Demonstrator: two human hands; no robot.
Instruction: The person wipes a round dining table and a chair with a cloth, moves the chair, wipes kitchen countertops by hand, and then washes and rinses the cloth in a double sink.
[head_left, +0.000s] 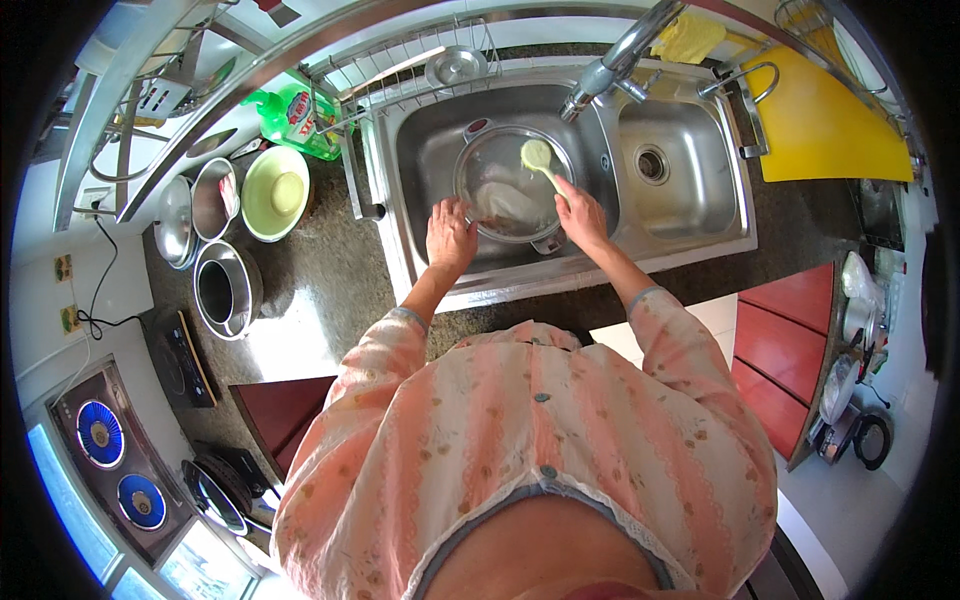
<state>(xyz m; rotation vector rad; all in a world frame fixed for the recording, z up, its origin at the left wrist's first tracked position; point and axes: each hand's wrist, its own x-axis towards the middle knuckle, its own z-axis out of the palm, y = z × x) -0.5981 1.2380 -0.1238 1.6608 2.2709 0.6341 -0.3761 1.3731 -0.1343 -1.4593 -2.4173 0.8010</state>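
Observation:
A round metal pot (491, 161) with two side handles sits in the larger basin of the stainless steel sink (427, 105). A pale, whitish patch shows inside it; whether this is water, suds or a reflection I cannot tell. My left hand (451, 234) holds the pot's left rim, its fingers over the edge. In my right hand (582, 217) is the handle of a pale green dish brush (537, 155). The round brush head is over the upper right of the pot's inside. The chrome faucet (600, 79) hangs above the divider between the basins; no running water is visible.
Left of the sink stand a light green bowl (259, 217), metal pots (251, 281) and a green soap bottle (324, 124). A wire rack (405, 67) lines the back edge. At right are the smaller basin (690, 202) and a yellow board (825, 120). Overhead runs a metal shelf rail (300, 39).

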